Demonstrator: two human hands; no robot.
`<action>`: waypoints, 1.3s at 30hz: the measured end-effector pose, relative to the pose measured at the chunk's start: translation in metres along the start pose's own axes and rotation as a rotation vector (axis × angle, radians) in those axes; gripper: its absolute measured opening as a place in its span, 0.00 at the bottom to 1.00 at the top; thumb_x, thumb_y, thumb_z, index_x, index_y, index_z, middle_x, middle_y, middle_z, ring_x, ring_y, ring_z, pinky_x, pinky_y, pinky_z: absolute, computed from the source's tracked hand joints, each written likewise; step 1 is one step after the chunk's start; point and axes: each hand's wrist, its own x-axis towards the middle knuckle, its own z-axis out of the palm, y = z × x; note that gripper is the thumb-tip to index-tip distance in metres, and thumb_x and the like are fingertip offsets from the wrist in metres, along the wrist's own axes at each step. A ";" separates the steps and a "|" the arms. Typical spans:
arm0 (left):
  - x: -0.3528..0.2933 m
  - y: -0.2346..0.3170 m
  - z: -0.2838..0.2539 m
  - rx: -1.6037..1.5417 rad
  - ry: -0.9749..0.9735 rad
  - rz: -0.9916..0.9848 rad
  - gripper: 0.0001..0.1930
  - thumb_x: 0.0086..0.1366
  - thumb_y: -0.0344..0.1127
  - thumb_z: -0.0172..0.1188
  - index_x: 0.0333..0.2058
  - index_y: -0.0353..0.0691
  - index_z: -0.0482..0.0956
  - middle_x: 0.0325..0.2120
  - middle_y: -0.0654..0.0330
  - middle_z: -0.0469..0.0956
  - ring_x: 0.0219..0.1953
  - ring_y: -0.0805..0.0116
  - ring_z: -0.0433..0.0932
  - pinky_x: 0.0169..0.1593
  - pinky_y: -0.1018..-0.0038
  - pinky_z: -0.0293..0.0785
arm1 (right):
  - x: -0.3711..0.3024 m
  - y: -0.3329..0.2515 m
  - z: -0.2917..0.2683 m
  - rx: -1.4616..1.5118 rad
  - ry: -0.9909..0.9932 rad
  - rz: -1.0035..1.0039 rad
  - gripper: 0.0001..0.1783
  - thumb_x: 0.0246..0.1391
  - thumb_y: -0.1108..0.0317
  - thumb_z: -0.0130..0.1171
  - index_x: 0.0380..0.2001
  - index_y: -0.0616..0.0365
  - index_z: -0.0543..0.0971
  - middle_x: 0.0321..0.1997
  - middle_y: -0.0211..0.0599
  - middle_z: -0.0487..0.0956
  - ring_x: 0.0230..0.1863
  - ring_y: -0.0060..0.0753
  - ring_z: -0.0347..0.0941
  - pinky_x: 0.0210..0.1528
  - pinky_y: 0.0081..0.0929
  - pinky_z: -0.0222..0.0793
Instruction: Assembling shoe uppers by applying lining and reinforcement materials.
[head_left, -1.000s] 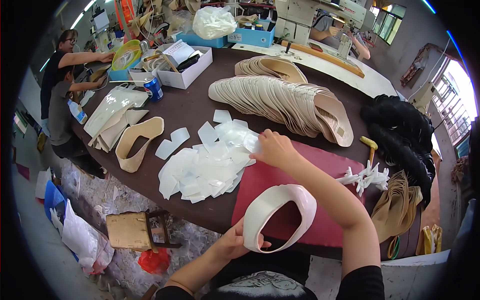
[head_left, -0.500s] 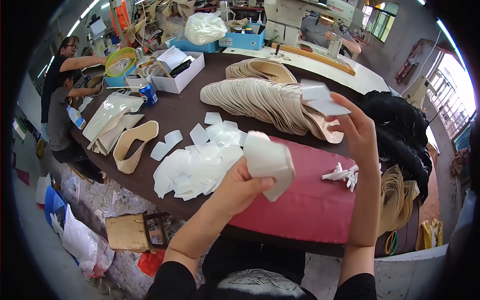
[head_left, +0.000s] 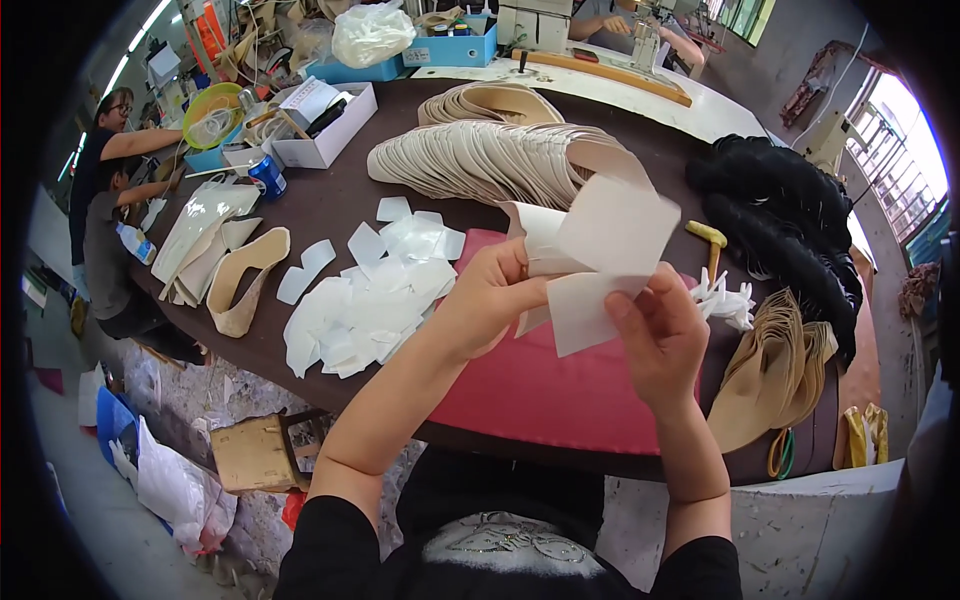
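Over the near part of the table, my left hand (head_left: 488,303) pinches a cream shoe upper (head_left: 540,238), bent into a curve. My right hand (head_left: 660,335) is closed on thin whitish sheet pieces (head_left: 618,225), one spread high against the upper and one lower between both hands. Where the pieces overlap, I cannot tell exactly which edges touch. A loose pile of similar white sheet pieces (head_left: 360,320) lies to the left. Just beyond my hands stands a long row of nested cream uppers (head_left: 480,165). Under my hands is a red mat (head_left: 560,400).
A yellow-headed hammer (head_left: 708,236) and white sticks (head_left: 728,303) lie right, near tan pieces (head_left: 765,375) and a black heap (head_left: 780,220). Left are a single upper (head_left: 246,280), a blue can (head_left: 267,177) and a white box (head_left: 340,135). Two people work far left; another sits behind a sewing machine.
My right hand has come down and left, bringing its white sheet pieces to the upper in my left hand. The upper has turned and risen slightly. The hammer has come into sight.
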 end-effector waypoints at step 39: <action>-0.007 0.004 0.028 0.415 -0.022 -0.090 0.08 0.60 0.30 0.66 0.35 0.31 0.82 0.24 0.59 0.82 0.22 0.76 0.77 0.26 0.85 0.72 | 0.085 -0.053 -0.035 -0.605 -0.654 -0.167 0.07 0.41 0.76 0.68 0.27 0.61 0.82 0.24 0.28 0.79 0.19 0.22 0.64 0.24 0.17 0.62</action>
